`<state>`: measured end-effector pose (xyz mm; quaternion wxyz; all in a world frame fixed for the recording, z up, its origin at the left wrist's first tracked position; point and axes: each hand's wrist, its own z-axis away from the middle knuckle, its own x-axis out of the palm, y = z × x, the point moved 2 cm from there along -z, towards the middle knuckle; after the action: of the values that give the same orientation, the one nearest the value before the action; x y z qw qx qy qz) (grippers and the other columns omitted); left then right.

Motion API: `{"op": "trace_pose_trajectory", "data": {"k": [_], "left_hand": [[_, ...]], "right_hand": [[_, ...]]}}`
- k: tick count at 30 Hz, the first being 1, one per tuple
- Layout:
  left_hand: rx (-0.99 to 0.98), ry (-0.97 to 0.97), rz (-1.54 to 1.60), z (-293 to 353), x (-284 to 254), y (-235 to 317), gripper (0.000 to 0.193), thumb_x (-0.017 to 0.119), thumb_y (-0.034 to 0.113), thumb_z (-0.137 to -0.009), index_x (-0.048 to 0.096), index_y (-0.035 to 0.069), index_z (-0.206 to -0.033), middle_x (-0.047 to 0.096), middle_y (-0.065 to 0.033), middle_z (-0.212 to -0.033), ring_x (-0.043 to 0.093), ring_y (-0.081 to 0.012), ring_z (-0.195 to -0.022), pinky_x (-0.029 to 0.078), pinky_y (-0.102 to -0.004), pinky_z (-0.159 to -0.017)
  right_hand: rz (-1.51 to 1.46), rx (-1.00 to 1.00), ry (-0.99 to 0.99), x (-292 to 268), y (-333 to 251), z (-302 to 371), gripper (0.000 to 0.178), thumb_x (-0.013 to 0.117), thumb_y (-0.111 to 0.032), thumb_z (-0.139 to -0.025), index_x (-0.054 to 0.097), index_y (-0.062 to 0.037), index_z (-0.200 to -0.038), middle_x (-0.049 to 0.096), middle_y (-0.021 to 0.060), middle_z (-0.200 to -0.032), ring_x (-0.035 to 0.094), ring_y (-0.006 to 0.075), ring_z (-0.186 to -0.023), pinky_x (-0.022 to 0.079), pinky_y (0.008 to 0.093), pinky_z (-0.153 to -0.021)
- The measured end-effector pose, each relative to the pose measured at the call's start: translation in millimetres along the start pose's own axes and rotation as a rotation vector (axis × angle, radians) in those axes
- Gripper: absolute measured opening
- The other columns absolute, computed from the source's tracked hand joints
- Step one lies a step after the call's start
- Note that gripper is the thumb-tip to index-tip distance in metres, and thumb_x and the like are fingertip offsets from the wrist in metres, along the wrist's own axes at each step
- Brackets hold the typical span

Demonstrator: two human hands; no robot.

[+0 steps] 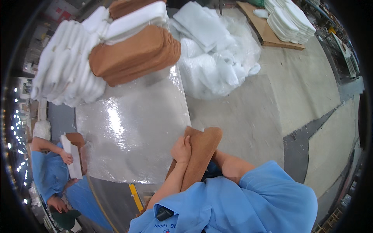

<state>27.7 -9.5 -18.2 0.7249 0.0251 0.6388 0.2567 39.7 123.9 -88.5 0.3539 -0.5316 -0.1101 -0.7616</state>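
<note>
A long brown felt-like pad [204, 149] with rounded corners is held up in front of my chest, beside the near right corner of the table. It looks folded or doubled along its length. My left hand [182, 149] is closed on its left edge, thumb on top. My right forearm [233, 166] reaches in behind the pad's right side, where the pad hides the hand and its fingers. On the far part of the table lies a stack of similar brown pads [130, 54], next to piles of white pads [64, 64].
The table [136, 120] has a shiny plastic-covered top. Beyond it, clear bags of white padding [215, 58] lie on floor sheeting. White pads [289, 21] are stacked on a brown board [268, 37] at the far right. A co-worker [52, 167] in blue handles a white and brown piece at left.
</note>
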Motion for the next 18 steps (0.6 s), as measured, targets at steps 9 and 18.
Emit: {"op": "trace_pose_trajectory", "data": {"k": [9, 18], "left_hand": [[0.08, -0.066, 0.85, -31.7, -79.2, 33.3, 0.04, 0.053, 0.036, -0.111, 0.071, 0.0, -0.11, 0.075, -0.0115, -0.095, 0.068, -0.0205, -0.086, 0.053, -0.0364, -0.078], [0.459, 0.162, 1.302, 22.1, -231.8, 108.0, 0.018, 0.058, 0.018, -0.11, 0.066, 0.004, -0.103, 0.068, -0.001, -0.096, 0.06, -0.0081, -0.088, 0.05, -0.0258, -0.077]], "right_hand": [[0.38, -0.465, -0.194, 106.7, -56.0, -2.3, 0.032, 0.058, -0.034, -0.11, 0.065, -0.0082, -0.127, 0.07, 0.0049, -0.116, 0.068, 0.018, -0.099, 0.057, 0.035, -0.089], [0.448, -0.828, -0.155, 305.8, -129.6, 61.1, 0.046, 0.056, -0.039, -0.111, 0.052, -0.0109, -0.075, 0.052, -0.0067, -0.071, 0.042, 0.0044, -0.063, 0.036, 0.0252, -0.057]]}}
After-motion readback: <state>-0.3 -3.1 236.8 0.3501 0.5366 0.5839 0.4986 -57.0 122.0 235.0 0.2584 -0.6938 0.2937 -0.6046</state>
